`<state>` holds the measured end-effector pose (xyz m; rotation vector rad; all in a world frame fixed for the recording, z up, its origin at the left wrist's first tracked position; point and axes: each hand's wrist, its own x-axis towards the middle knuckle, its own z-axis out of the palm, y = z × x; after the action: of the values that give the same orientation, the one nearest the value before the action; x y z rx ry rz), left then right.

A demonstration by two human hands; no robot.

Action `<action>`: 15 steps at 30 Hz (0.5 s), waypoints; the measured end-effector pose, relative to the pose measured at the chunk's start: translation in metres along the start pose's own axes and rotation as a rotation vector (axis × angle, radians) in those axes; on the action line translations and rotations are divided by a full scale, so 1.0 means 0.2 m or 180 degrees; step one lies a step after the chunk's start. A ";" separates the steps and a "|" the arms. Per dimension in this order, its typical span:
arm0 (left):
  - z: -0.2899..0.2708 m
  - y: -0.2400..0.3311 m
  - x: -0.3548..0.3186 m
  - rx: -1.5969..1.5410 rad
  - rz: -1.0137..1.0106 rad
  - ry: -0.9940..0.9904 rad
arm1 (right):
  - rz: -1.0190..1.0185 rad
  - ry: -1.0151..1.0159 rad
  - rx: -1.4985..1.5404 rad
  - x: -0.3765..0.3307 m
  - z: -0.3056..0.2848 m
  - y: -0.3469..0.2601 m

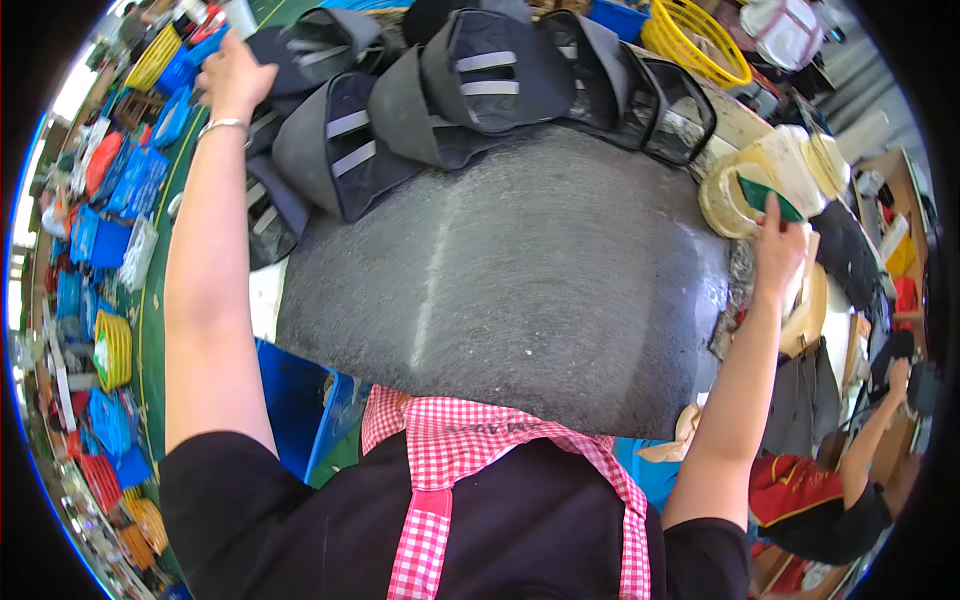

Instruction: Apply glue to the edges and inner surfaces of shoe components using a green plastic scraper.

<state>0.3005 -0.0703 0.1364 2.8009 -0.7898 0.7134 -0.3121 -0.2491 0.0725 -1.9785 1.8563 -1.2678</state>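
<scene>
At the far left my left hand [235,78] reaches out with thumb and fingers apart, beside a heap of curved black pieces with pale strips inside; nothing shows in it. One black piece [340,140] of the heap lies near its wrist. On the far right my right hand [780,258] pinches a flat green scraper [766,196]. The scraper rests over the mouth of a pale, crusted tub [722,200]. Between my arms stretches a worn black work surface [500,280].
A cream plastic jug [785,165] stands behind the tub. Yellow basket [690,45] and blue bin [615,18] sit at the back. A blue crate [295,410] is below the left edge. Another person [820,500] works at the lower right.
</scene>
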 end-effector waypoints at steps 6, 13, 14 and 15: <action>-0.02 0.42 -0.14 -0.1574 0.2189 0.1254 | -0.0528 -0.0233 -0.1003 0.08 0.06 0.04; 0.15 0.97 -0.19 -0.1277 0.2075 -0.0889 | 0.0911 -0.0738 0.1077 0.15 0.01 0.11; 0.14 0.97 -0.18 -0.1278 0.2092 -0.0885 | 0.1205 -0.0702 0.2062 0.14 0.02 0.12; 0.06 0.98 -0.18 -0.1155 0.2131 -0.1107 | 0.1430 -0.0681 0.2462 0.13 0.01 0.11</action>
<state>0.1753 -0.2238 0.1100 2.3339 -1.7565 0.1084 -0.3303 -0.2762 0.0705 -1.1597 1.3045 -1.2888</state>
